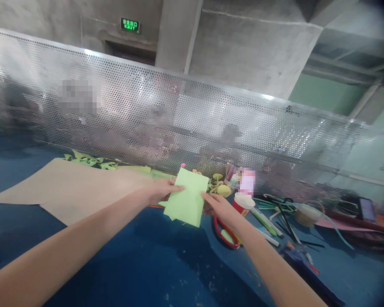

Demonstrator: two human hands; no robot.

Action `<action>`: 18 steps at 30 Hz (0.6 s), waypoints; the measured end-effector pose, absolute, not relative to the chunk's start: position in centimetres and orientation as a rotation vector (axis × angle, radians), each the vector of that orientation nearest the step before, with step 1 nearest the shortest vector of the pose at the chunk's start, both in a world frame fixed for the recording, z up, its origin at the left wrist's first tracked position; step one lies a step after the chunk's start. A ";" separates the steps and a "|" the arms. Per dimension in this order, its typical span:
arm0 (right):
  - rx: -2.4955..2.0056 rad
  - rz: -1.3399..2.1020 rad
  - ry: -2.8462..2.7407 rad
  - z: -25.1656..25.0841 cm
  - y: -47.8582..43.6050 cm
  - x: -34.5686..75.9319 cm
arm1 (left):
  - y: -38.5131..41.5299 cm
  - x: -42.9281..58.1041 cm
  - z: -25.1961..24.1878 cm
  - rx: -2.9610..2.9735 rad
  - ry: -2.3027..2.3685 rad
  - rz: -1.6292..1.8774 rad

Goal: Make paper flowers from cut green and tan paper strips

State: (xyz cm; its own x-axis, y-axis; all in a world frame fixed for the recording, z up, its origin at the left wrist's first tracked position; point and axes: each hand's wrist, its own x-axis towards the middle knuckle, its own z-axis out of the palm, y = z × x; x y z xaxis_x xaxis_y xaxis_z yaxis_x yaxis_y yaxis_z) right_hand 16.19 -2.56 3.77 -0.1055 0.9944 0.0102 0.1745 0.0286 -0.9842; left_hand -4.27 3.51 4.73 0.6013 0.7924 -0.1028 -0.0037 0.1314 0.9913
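Several light green paper sheets (188, 198), not quite lined up, are held above the blue tabletop between both hands. My left hand (161, 190) pinches their left edge, thumb on the front face. On the right edge, my right hand (216, 205) grips with its thumb in front; its other fingers are partly hidden. Below my right wrist lie red-handled scissors (225, 238), partly covered by the arm. A red and white paper cup (243, 203) stands just beyond that wrist. Brown paper (83, 187) spreads flat under and beyond my left forearm.
A perforated metal screen (192, 115) runs along the table's back. Green paper scraps (89, 161) lie before it at left. On the right are a roll of tape (307, 214), black and green strips, a phone (367, 210) and a dark blue pouch (302, 264).
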 end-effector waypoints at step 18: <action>-1.349 0.691 -1.615 2.5 -2.0 15.5 | 4.5 -3.7 3.4 1.221 0.734 0.874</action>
